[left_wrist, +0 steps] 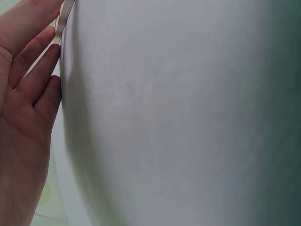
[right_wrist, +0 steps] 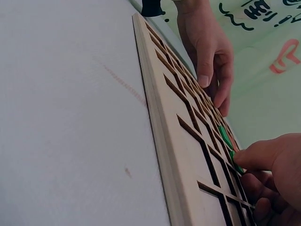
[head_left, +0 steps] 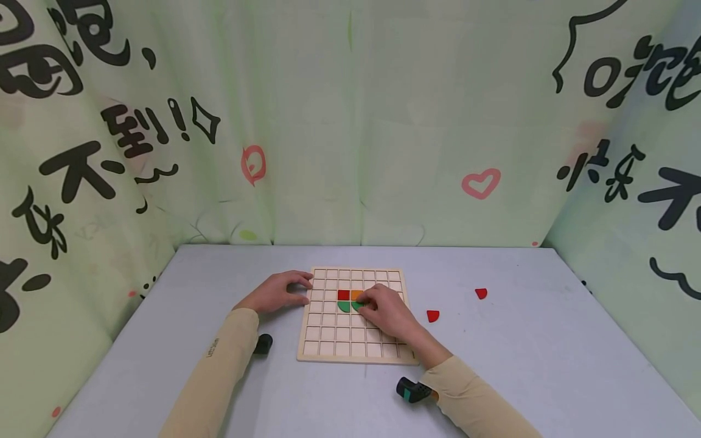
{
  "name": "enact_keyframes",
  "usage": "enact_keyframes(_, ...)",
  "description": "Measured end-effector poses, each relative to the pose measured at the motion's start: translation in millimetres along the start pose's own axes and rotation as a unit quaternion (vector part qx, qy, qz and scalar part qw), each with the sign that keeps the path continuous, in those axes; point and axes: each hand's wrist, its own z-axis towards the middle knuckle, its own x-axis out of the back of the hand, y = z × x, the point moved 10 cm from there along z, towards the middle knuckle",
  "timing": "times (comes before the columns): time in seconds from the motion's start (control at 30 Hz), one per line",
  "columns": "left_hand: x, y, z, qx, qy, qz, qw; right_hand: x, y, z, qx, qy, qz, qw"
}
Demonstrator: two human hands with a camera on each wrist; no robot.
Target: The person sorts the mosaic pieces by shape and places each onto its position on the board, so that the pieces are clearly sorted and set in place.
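A wooden grid board lies on the table. Near its middle sit a red square and an orange piece, the latter partly hidden by fingers. Below the red square is a green quarter-round piece. My right hand reaches over the board and pinches a second green quarter-round piece at the cell beside it; the fingers cover part of this piece. At the board's upper left edge, my left hand touches the rim with fingers loosely extended, also visible in the left wrist view.
Two red rounded pieces lie right of the board: a nearer one and a farther one. Black wrist devices show at both sleeves. A printed pale green curtain stands behind and beside the white table.
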Motion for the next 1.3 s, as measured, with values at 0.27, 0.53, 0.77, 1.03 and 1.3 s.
enact_keyframes(0.27, 0.4, -0.2, 0.9, 0.002, 0.001, 0.001, 1.0000, 2, -3, -0.3, 0.008, 0.002, -0.006, 0.9999)
enact_keyframes(0.53, -0.3, -2.3, 1.0, 0.008, -0.001, 0.000, 1.0000, 2, -3, -0.9, 0.012, 0.005, -0.009, 0.9999)
enact_keyframes(0.77, -0.8, -2.3, 1.1, 0.003, 0.002, 0.002, 1.0000, 1, -1, -1.4, 0.011, 0.007, -0.007, 0.9999)
enact_keyframes(1.03, -1.5, -1.7, 1.0, 0.004, 0.002, 0.000, 1.0000, 5, 0, -3.9, 0.015, 0.012, 0.000, 0.9998)
enact_keyframes(1.3, -0.5, -0.4, 0.4, 0.003, 0.003, 0.001, 1.0000, 12, 6, -6.1, 0.005, 0.022, 0.001, 0.9998)
